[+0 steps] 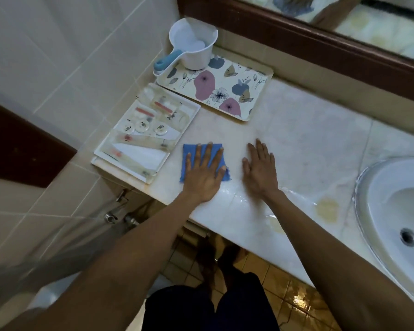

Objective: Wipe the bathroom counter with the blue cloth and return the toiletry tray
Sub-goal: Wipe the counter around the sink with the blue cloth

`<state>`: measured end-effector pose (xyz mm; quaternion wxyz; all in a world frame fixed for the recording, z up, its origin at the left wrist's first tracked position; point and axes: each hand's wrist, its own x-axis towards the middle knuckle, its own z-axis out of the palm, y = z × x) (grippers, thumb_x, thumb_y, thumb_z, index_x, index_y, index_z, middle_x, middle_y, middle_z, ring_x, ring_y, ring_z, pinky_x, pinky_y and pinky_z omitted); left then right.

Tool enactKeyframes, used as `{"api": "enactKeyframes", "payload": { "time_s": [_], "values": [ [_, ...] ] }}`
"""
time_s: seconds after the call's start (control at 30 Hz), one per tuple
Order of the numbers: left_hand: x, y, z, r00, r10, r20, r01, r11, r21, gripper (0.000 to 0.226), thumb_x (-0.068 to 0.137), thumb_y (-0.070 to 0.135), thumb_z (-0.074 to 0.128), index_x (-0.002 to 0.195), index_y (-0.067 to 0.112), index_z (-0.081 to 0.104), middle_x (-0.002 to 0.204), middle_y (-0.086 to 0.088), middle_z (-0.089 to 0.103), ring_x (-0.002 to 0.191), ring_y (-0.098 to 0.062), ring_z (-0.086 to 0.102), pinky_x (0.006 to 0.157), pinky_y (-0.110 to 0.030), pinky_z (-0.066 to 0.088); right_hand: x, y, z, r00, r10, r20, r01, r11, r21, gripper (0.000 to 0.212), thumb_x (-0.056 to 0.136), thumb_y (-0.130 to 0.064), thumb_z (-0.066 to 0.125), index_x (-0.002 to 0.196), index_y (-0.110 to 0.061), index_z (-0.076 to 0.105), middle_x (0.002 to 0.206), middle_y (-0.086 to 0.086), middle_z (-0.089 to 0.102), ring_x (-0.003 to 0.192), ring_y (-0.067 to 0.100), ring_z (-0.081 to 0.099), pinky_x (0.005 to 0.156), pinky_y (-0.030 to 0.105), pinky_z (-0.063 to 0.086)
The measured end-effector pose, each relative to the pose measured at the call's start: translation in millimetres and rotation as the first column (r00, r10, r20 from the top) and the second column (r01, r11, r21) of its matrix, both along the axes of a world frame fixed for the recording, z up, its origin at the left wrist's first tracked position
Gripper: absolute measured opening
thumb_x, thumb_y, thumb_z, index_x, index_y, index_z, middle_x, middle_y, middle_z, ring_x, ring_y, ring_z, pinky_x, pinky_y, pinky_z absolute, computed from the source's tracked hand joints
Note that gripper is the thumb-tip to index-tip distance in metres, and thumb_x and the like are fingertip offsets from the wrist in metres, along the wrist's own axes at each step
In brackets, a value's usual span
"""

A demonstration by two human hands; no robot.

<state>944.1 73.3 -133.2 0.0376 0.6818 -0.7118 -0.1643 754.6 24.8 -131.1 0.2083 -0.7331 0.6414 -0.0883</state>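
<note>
Both hands are lying flat on the counter (308, 144), near its front edge. The left hand (204, 172) is pressing palm-down on the blue cloth (191, 152), fingers spread wide over it, not gripping it. The right hand (259, 168) is resting just beside it on bare stone, fingers stretched out and holding nothing.

Along the front edge, under the wrists, the marble is gleaming wet, so the wiping is seemingly well under way there. A yellowish stain (328, 209) is sitting between the right forearm and the sink (397, 211) at the counter's right end, and that patch probably needs a pass. The stretch toward the back edge is looking duller; whether it has been wiped I cannot tell.

The cloth is a small folded square, bright blue, slightly frayed at its near corner, lying flat and mostly covered by the hand.

At the left end, the toiletry tray (187, 107) is sitting just beside the cloth, white and rectangular, carrying wrapped sachets and small round packets. Its near-left corner is overhanging the counter's edge, so it looks parked aside and not yet returned. Beyond it, at the back-left corner, a floral tray (215, 89) is carrying a white dipper (194, 44) with a blue handle.
</note>
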Motion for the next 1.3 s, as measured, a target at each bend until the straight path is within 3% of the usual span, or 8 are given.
{"api": "enactKeyframes", "payload": {
  "time_s": [0.23,0.47,0.6,0.73,0.83,1.0,1.2,1.3],
  "values": [
    [32,66,-6,0.823,-0.564,0.071,0.568,0.82,-0.074,0.056,0.108,0.046,0.029,0.16,0.036,0.012,0.169,0.006,0.004,0.156,-0.021,-0.001,0.125,-0.047,0.0,-58,21,14,0.989,0.118,0.094,-0.123,0.991,0.046,0.057,0.097,-0.04,0.032,0.141,-0.006,0.047,0.157,0.018,0.034,0.145,0.033,0.034,0.113,0.049,0.034],
    [-24,7,-3,0.994,-0.103,0.038,0.105,0.993,-0.048,0.059,0.103,0.041,0.019,0.16,0.027,0.018,0.168,-0.003,0.013,0.154,-0.034,0.01,0.122,-0.059,0.008,-111,49,33,0.994,-0.067,0.082,0.067,0.998,0.002,0.044,0.099,-0.026,0.05,0.142,-0.017,0.045,0.16,0.005,0.029,0.135,0.028,0.045,0.105,0.04,0.04],
    [-103,54,-7,0.933,-0.359,-0.005,0.357,0.929,-0.1,0.056,0.105,0.037,0.028,0.16,0.027,0.02,0.168,-0.003,0.015,0.155,-0.032,0.009,0.121,-0.06,0.012,-142,59,40,0.992,-0.106,0.063,0.106,0.994,0.012,0.046,0.098,-0.023,0.052,0.143,-0.015,0.046,0.159,0.008,0.032,0.139,0.029,0.042,0.108,0.04,0.038],
    [-81,86,-9,0.831,-0.555,0.023,0.554,0.823,-0.128,0.053,0.107,0.044,0.026,0.159,0.036,0.018,0.168,0.007,0.009,0.156,-0.02,0.002,0.125,-0.047,0.001,-175,68,43,0.99,-0.131,0.053,0.133,0.991,-0.036,0.042,0.099,-0.024,0.052,0.14,-0.013,0.049,0.156,0.01,0.036,0.136,0.031,0.045,0.107,0.041,0.037],
    [-52,62,-13,0.916,-0.392,0.081,0.4,0.908,-0.127,0.054,0.106,0.04,0.023,0.159,0.034,0.019,0.168,0.004,0.016,0.155,-0.023,0.011,0.124,-0.051,0.008,-209,77,45,0.983,-0.183,0.007,0.183,0.977,-0.106,0.041,0.099,-0.025,0.051,0.137,-0.01,0.052,0.154,0.012,0.039,0.135,0.032,0.046,0.108,0.043,0.036],
    [-120,50,0,0.998,-0.012,-0.058,0.008,0.998,-0.06,0.057,0.105,0.037,0.015,0.16,0.023,0.018,0.167,0.003,0.015,0.155,-0.027,0.009,0.123,-0.048,0.001,-281,108,44,0.931,-0.364,0.026,0.364,0.921,-0.135,0.044,0.099,-0.027,0.048,0.138,-0.008,0.048,0.154,0.016,0.037,0.139,0.033,0.038,0.112,0.046,0.033],
    [-187,121,-5,0.941,-0.338,-0.031,0.336,0.941,-0.048,0.062,0.105,0.053,0.02,0.161,0.028,0.011,0.168,0.009,0.005,0.156,-0.017,-0.001,0.125,-0.045,0.0,-328,152,26,0.88,-0.47,0.066,0.467,0.883,0.057,0.052,0.104,-0.047,0.033,0.141,-0.013,0.045,0.146,0.007,0.048,0.129,0.031,0.048,0.104,0.045,0.037],
    [-151,123,-8,0.951,-0.306,0.041,0.308,0.948,-0.074,0.058,0.105,0.049,0.016,0.16,0.032,0.011,0.168,0.01,0.007,0.156,-0.016,0.002,0.125,-0.049,0.009,-331,159,24,0.872,-0.49,-0.025,0.487,0.86,0.15,0.062,0.101,-0.058,0.018,0.128,-0.017,0.056,0.121,0.008,0.065,0.103,0.029,0.057,0.089,0.041,0.041]
  ]
}}
